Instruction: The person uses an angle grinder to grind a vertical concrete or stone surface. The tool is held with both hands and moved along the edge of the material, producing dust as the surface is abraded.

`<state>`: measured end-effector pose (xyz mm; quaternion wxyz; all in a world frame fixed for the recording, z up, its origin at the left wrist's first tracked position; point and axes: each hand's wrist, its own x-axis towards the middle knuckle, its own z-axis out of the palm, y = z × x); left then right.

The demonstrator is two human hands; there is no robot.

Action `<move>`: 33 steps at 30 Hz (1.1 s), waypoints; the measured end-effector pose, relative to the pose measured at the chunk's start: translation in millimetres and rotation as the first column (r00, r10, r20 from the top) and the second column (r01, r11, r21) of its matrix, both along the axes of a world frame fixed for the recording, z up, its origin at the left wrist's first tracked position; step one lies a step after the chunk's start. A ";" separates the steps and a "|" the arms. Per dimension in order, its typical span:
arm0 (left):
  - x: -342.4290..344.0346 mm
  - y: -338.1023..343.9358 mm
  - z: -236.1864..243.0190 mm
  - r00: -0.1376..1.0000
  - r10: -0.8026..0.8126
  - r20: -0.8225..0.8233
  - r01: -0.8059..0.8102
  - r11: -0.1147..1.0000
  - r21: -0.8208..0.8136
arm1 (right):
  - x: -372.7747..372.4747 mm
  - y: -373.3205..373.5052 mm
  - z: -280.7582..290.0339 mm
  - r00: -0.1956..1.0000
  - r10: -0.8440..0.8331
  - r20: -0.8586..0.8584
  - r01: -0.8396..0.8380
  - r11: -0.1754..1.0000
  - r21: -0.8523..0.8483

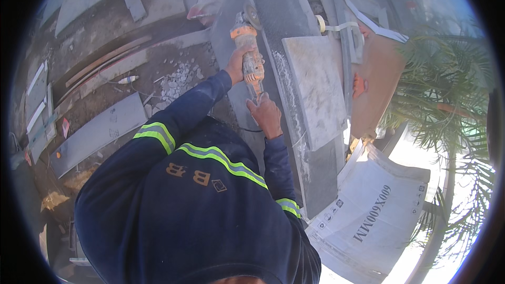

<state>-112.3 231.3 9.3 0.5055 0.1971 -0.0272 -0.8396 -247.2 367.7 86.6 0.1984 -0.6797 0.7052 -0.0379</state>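
Orange grinder [253, 62] in left hand's [237, 64] closed grip, right hand [267, 116] at tail.

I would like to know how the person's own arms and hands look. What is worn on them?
The left sleeve and right sleeve are long and dark navy. Each has a reflective band, silver-grey between bright yellow-green edges: left band, right band. The left hand and right hand are bare, with no gloves.
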 end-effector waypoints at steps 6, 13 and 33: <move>-1.5 -9.3 -2.1 1.000 0.022 -0.019 -0.022 1.000 -0.002 | 1.6 -10.0 -2.8 1.000 0.003 -0.024 -0.003 1.000 -0.014; -1.1 -21.2 -11.7 1.000 -0.003 -0.011 0.003 1.000 -0.023 | 1.6 -17.0 -10.3 0.999 0.020 -0.043 -0.022 0.998 -0.055; -3.1 4.9 -1.0 1.000 0.013 0.013 -0.013 1.000 0.006 | -3.4 3.1 0.1 1.000 0.007 -0.010 -0.007 1.000 0.013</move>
